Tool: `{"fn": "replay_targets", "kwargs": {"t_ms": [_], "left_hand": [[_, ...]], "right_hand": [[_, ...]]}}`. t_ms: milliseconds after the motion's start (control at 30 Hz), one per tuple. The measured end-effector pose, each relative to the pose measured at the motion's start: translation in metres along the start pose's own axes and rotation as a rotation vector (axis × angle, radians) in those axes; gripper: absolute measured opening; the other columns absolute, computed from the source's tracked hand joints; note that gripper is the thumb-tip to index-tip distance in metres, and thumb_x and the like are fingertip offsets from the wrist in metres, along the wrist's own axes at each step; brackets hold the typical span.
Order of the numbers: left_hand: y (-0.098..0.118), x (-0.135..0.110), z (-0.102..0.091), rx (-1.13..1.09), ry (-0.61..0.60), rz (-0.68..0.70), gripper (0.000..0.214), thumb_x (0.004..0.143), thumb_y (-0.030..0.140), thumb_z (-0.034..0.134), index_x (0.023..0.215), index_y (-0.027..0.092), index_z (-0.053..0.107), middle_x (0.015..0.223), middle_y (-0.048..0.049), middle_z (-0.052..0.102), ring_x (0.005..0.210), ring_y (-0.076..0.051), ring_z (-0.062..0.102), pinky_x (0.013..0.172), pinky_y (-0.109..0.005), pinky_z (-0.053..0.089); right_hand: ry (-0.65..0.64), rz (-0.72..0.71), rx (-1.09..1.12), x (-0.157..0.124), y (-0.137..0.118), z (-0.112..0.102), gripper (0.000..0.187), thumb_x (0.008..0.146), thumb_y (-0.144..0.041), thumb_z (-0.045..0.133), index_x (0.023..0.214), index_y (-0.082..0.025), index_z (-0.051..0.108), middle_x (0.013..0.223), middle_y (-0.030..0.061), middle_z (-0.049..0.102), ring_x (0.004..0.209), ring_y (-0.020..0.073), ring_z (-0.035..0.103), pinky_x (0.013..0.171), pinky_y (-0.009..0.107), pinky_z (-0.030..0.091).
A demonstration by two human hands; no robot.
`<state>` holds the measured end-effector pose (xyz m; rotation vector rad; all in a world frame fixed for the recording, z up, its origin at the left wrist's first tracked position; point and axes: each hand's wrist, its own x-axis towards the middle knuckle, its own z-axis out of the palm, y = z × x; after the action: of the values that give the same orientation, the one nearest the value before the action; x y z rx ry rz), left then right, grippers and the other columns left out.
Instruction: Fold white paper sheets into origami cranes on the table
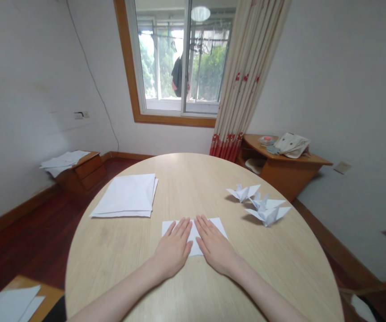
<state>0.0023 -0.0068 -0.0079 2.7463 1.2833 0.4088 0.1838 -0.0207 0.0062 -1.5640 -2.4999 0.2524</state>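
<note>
A white paper sheet [193,241], its long axis lying crosswise, is pressed flat on the round wood-grain table [186,179] by the open left hand [173,245] and right hand [216,246], nothing being gripped. A squared paper stack [124,197] is laid to the left, and three folded paper cranes [268,215] to the right.

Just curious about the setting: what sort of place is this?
Probably a room in a home: there's a round wooden table, a floral curtain beside a window, and a wooden side cabinet.
</note>
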Motion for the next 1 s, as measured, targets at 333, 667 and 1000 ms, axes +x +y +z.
{"fn": "replay_targets", "kwargs": {"t_ms": [333,667,1000], "left_hand": [[-0.001,-0.001,0.003,0.022,-0.013,-0.045,0.060,0.096,0.047,0.030,0.147,0.014,0.026,0.153,-0.0128,0.025,0.143,-0.028,0.016,0.115,-0.049,0.017],[-0.004,0.001,-0.014,-0.001,-0.104,-0.058,0.064,0.094,0.057,0.031,0.148,0.023,0.024,0.154,-0.0103,0.022,0.142,-0.034,0.014,0.108,-0.067,0.008],[-0.008,0.002,-0.019,-0.013,-0.151,-0.097,0.075,0.089,0.065,0.035,0.147,0.019,0.027,0.155,-0.0162,0.015,0.143,-0.035,0.008,0.110,-0.061,0.011]], "right_hand": [[-0.024,0.010,-0.061,-0.002,0.005,-0.004,0.057,0.096,-0.042,0.030,0.148,-0.020,0.025,0.154,0.0060,0.021,0.143,0.0306,0.012,0.114,0.055,0.016],[-0.072,0.126,-0.025,-0.003,0.007,-0.015,0.064,0.092,-0.062,0.032,0.147,-0.030,0.028,0.155,0.0025,0.020,0.143,0.0349,0.005,0.113,0.056,0.015],[-0.139,0.205,-0.081,-0.001,0.008,-0.020,0.081,0.088,-0.070,0.027,0.148,-0.017,0.023,0.155,0.0133,0.011,0.143,0.0306,0.004,0.114,0.053,0.009]]}}
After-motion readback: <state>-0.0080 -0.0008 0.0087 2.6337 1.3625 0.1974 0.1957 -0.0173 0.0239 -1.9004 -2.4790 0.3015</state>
